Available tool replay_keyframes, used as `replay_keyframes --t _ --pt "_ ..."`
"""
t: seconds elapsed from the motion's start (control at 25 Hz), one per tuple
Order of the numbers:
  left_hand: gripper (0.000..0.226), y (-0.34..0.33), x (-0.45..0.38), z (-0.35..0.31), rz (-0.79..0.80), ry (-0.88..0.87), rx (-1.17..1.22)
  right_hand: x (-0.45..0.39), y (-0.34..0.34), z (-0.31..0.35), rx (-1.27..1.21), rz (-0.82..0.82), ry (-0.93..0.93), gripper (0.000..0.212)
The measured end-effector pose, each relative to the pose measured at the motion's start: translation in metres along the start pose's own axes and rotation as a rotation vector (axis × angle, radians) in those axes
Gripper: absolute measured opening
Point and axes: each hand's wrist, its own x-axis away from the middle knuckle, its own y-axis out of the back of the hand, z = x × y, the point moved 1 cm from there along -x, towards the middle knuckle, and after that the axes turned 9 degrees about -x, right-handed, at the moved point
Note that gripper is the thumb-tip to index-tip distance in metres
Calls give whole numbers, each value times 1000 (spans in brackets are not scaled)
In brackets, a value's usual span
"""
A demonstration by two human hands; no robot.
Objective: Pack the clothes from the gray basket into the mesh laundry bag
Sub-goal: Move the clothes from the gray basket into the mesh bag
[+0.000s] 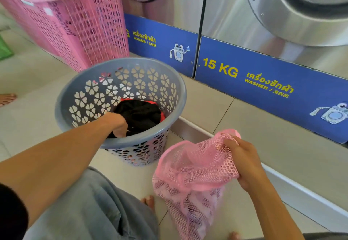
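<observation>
Left hand (118, 124) is down inside the gray basket (66, 106), fingers closed on the black clothes (141, 113) at its bottom, while the right hand (243, 162) grips the pink mesh bag (190, 175) by its bunched rim. Held that way, the bag's mouth looks half collapsed, so the clothes could snag on the rim or slip to the floor (207, 104) beside it.

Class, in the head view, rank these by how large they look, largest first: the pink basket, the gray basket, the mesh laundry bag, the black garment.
1. pink basket, though cropped by the frame
2. gray basket, close to it, so the order is unsure
3. mesh laundry bag, nearer the camera
4. black garment
</observation>
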Motion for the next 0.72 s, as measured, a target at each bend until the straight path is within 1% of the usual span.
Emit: replay_keyframes --t 0.08,0.16,0.2,0.28,0.36,0.4,0.48,0.56,0.64,0.68,0.72 --pt "44 -1 1 5 -44 -6 106 3 5 1 -14 18 -3 17" --pt "42 0 -4 8 -149 -44 316 3 4 1 -28 22 -20 20" --pt "39 2 -9 9 -207 -77 501 2 3 2 -40 14 -34 21" --pt "32 9 -13 9 -279 -145 970 0 0 4 -71 5 -64 22" --pt "42 16 -16 7 -251 -182 1416 -1 -3 7 -97 5 -86 22" --pt "44 20 -12 5 -244 -205 1593 -1 -5 8 -108 10 -90 22" --pt "32 30 -1 6 -251 -283 1893 0 -7 9 -117 22 -93 21" --pt "22 40 9 14 -218 -406 2107 0 -8 10 -120 27 -95 21" --pt "21 52 23 26 -218 -612 2245 0 -7 10 -132 26 -100 21" --pt "23 58 28 29 -259 -685 2287 0 -6 10 -138 25 -105 21" --pt "28 63 27 31 -335 -704 2296 0 -6 10 -142 26 -112 21"
